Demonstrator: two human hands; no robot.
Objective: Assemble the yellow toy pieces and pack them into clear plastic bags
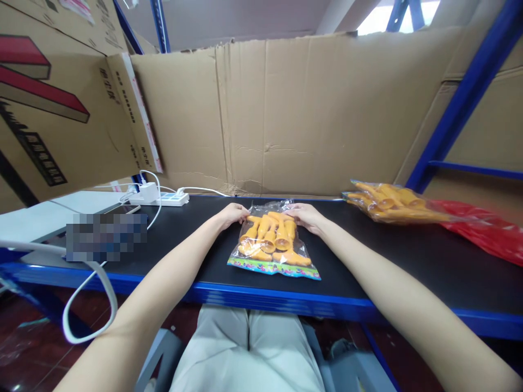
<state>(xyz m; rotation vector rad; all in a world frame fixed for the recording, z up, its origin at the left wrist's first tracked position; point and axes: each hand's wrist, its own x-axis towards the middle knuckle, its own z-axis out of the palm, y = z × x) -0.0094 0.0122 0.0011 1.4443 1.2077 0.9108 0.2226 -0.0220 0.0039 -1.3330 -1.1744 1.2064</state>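
Note:
A clear plastic bag (272,242) of orange-yellow plastic pieces lies on the black tabletop in front of me. Its colourful printed strip runs along the edge nearest my body. The pieces look like hollow tubes with flared ends, several of them packed together. At the bag's far left corner, my left hand (235,214) has its fingers closed on the edge. My right hand (305,216) grips the far right corner, its thumb and fingers on the plastic. Parts of the fingertips are hidden behind the bag.
More bagged orange-yellow pieces (384,201) lie at the right, beside a red plastic bag (482,228). On the left are a power strip (169,199) with white cables and a blurred-out object (106,237). A cardboard wall (302,120) closes off the back; blue posts (461,103) frame the table.

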